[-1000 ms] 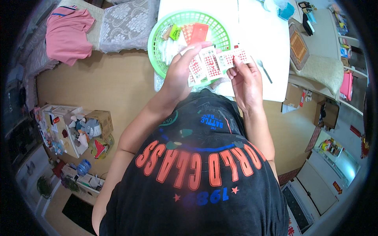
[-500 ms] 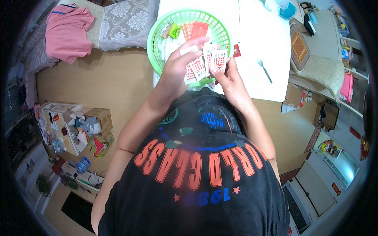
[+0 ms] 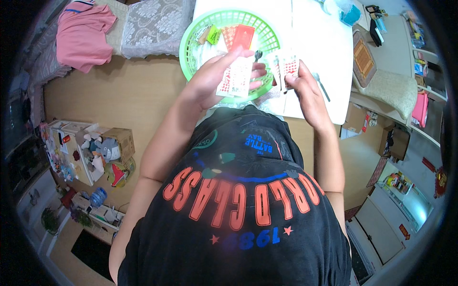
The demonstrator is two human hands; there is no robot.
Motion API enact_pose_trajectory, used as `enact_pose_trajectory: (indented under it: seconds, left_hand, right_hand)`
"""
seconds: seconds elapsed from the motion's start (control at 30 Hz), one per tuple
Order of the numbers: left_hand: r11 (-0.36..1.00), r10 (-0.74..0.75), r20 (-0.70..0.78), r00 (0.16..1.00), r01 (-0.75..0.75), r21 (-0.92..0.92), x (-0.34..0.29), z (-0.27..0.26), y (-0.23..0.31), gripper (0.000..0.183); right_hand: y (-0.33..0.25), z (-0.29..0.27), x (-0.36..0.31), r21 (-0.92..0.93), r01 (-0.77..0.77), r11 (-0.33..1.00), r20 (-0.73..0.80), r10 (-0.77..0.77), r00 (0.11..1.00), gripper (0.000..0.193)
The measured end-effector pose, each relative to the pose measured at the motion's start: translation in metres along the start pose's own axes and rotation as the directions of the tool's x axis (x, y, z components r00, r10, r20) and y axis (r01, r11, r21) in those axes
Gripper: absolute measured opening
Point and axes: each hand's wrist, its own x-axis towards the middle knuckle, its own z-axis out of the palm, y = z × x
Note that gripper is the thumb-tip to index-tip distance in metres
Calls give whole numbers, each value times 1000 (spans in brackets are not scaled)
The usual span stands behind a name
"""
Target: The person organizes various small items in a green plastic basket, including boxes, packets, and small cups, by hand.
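- left hand (image 3: 217, 76) is clasped around a small stack of cards (image 3: 234, 78), thumb on one side, fingers on the other, and holds it up over the near rim of the green basket (image 3: 191, 45).
- right hand (image 3: 305, 88) pinches a second, thinner bunch of cards (image 3: 286, 66) just past the basket's right rim, above the white table (image 3: 315, 33). both hands are closed on cards, neither one slack.
- the two bunches sit close but apart, with a clear gap between them, so the pack is split in two right now.
- progress, as a judgement: the sorting or squaring-up looks partway along. more cards, red-backed, plus a green packet (image 3: 213, 34), lie loose inside the basket toward its far side, so not everything is gathered in the hands yet.
- the left stack shows its faces up to the camera, red marks on white. its long axis runs roughly from the near edge of the table toward the far edge, tipped a little to the right at the top.
- the right bunch stands more upright and on edge, long axis also near-to-far. how many cards are in it is too small to tell.
- a spoon (image 3: 320, 85) lies on the table just right of the right hand, untouched, handle pointing toward the near right corner.
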Motion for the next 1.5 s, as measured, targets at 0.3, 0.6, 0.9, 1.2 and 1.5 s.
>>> enact_pose_trajectory:
  seconds: [0.3,0.6,0.9,1.2,1.5]
  left_hand:
    - [964,-246,240,939,263,-37,2,1,-11,65]
    - [903,-254,441,861,375,-211,14,-36,-31,60]
    - [957,-271,64,960,276,-88,-1,-20,-19,48]
    - [930,317,65,946,-298,-214,1,8,-27,54]
    - [597,530,160,833,-500,628,-2,7,-37,32]
  right_hand:
    - [-40,4,12,-695,691,199,636,-279,719,23]
    - [-21,4,19,-606,709,360,661,-269,701,24]
    - [7,-10,22,-402,176,899,314,-45,948,17]
    - [24,38,1,620,-343,705,225,259,939,35]
    - [15,65,2,95,-365,926,144,350,925,44]
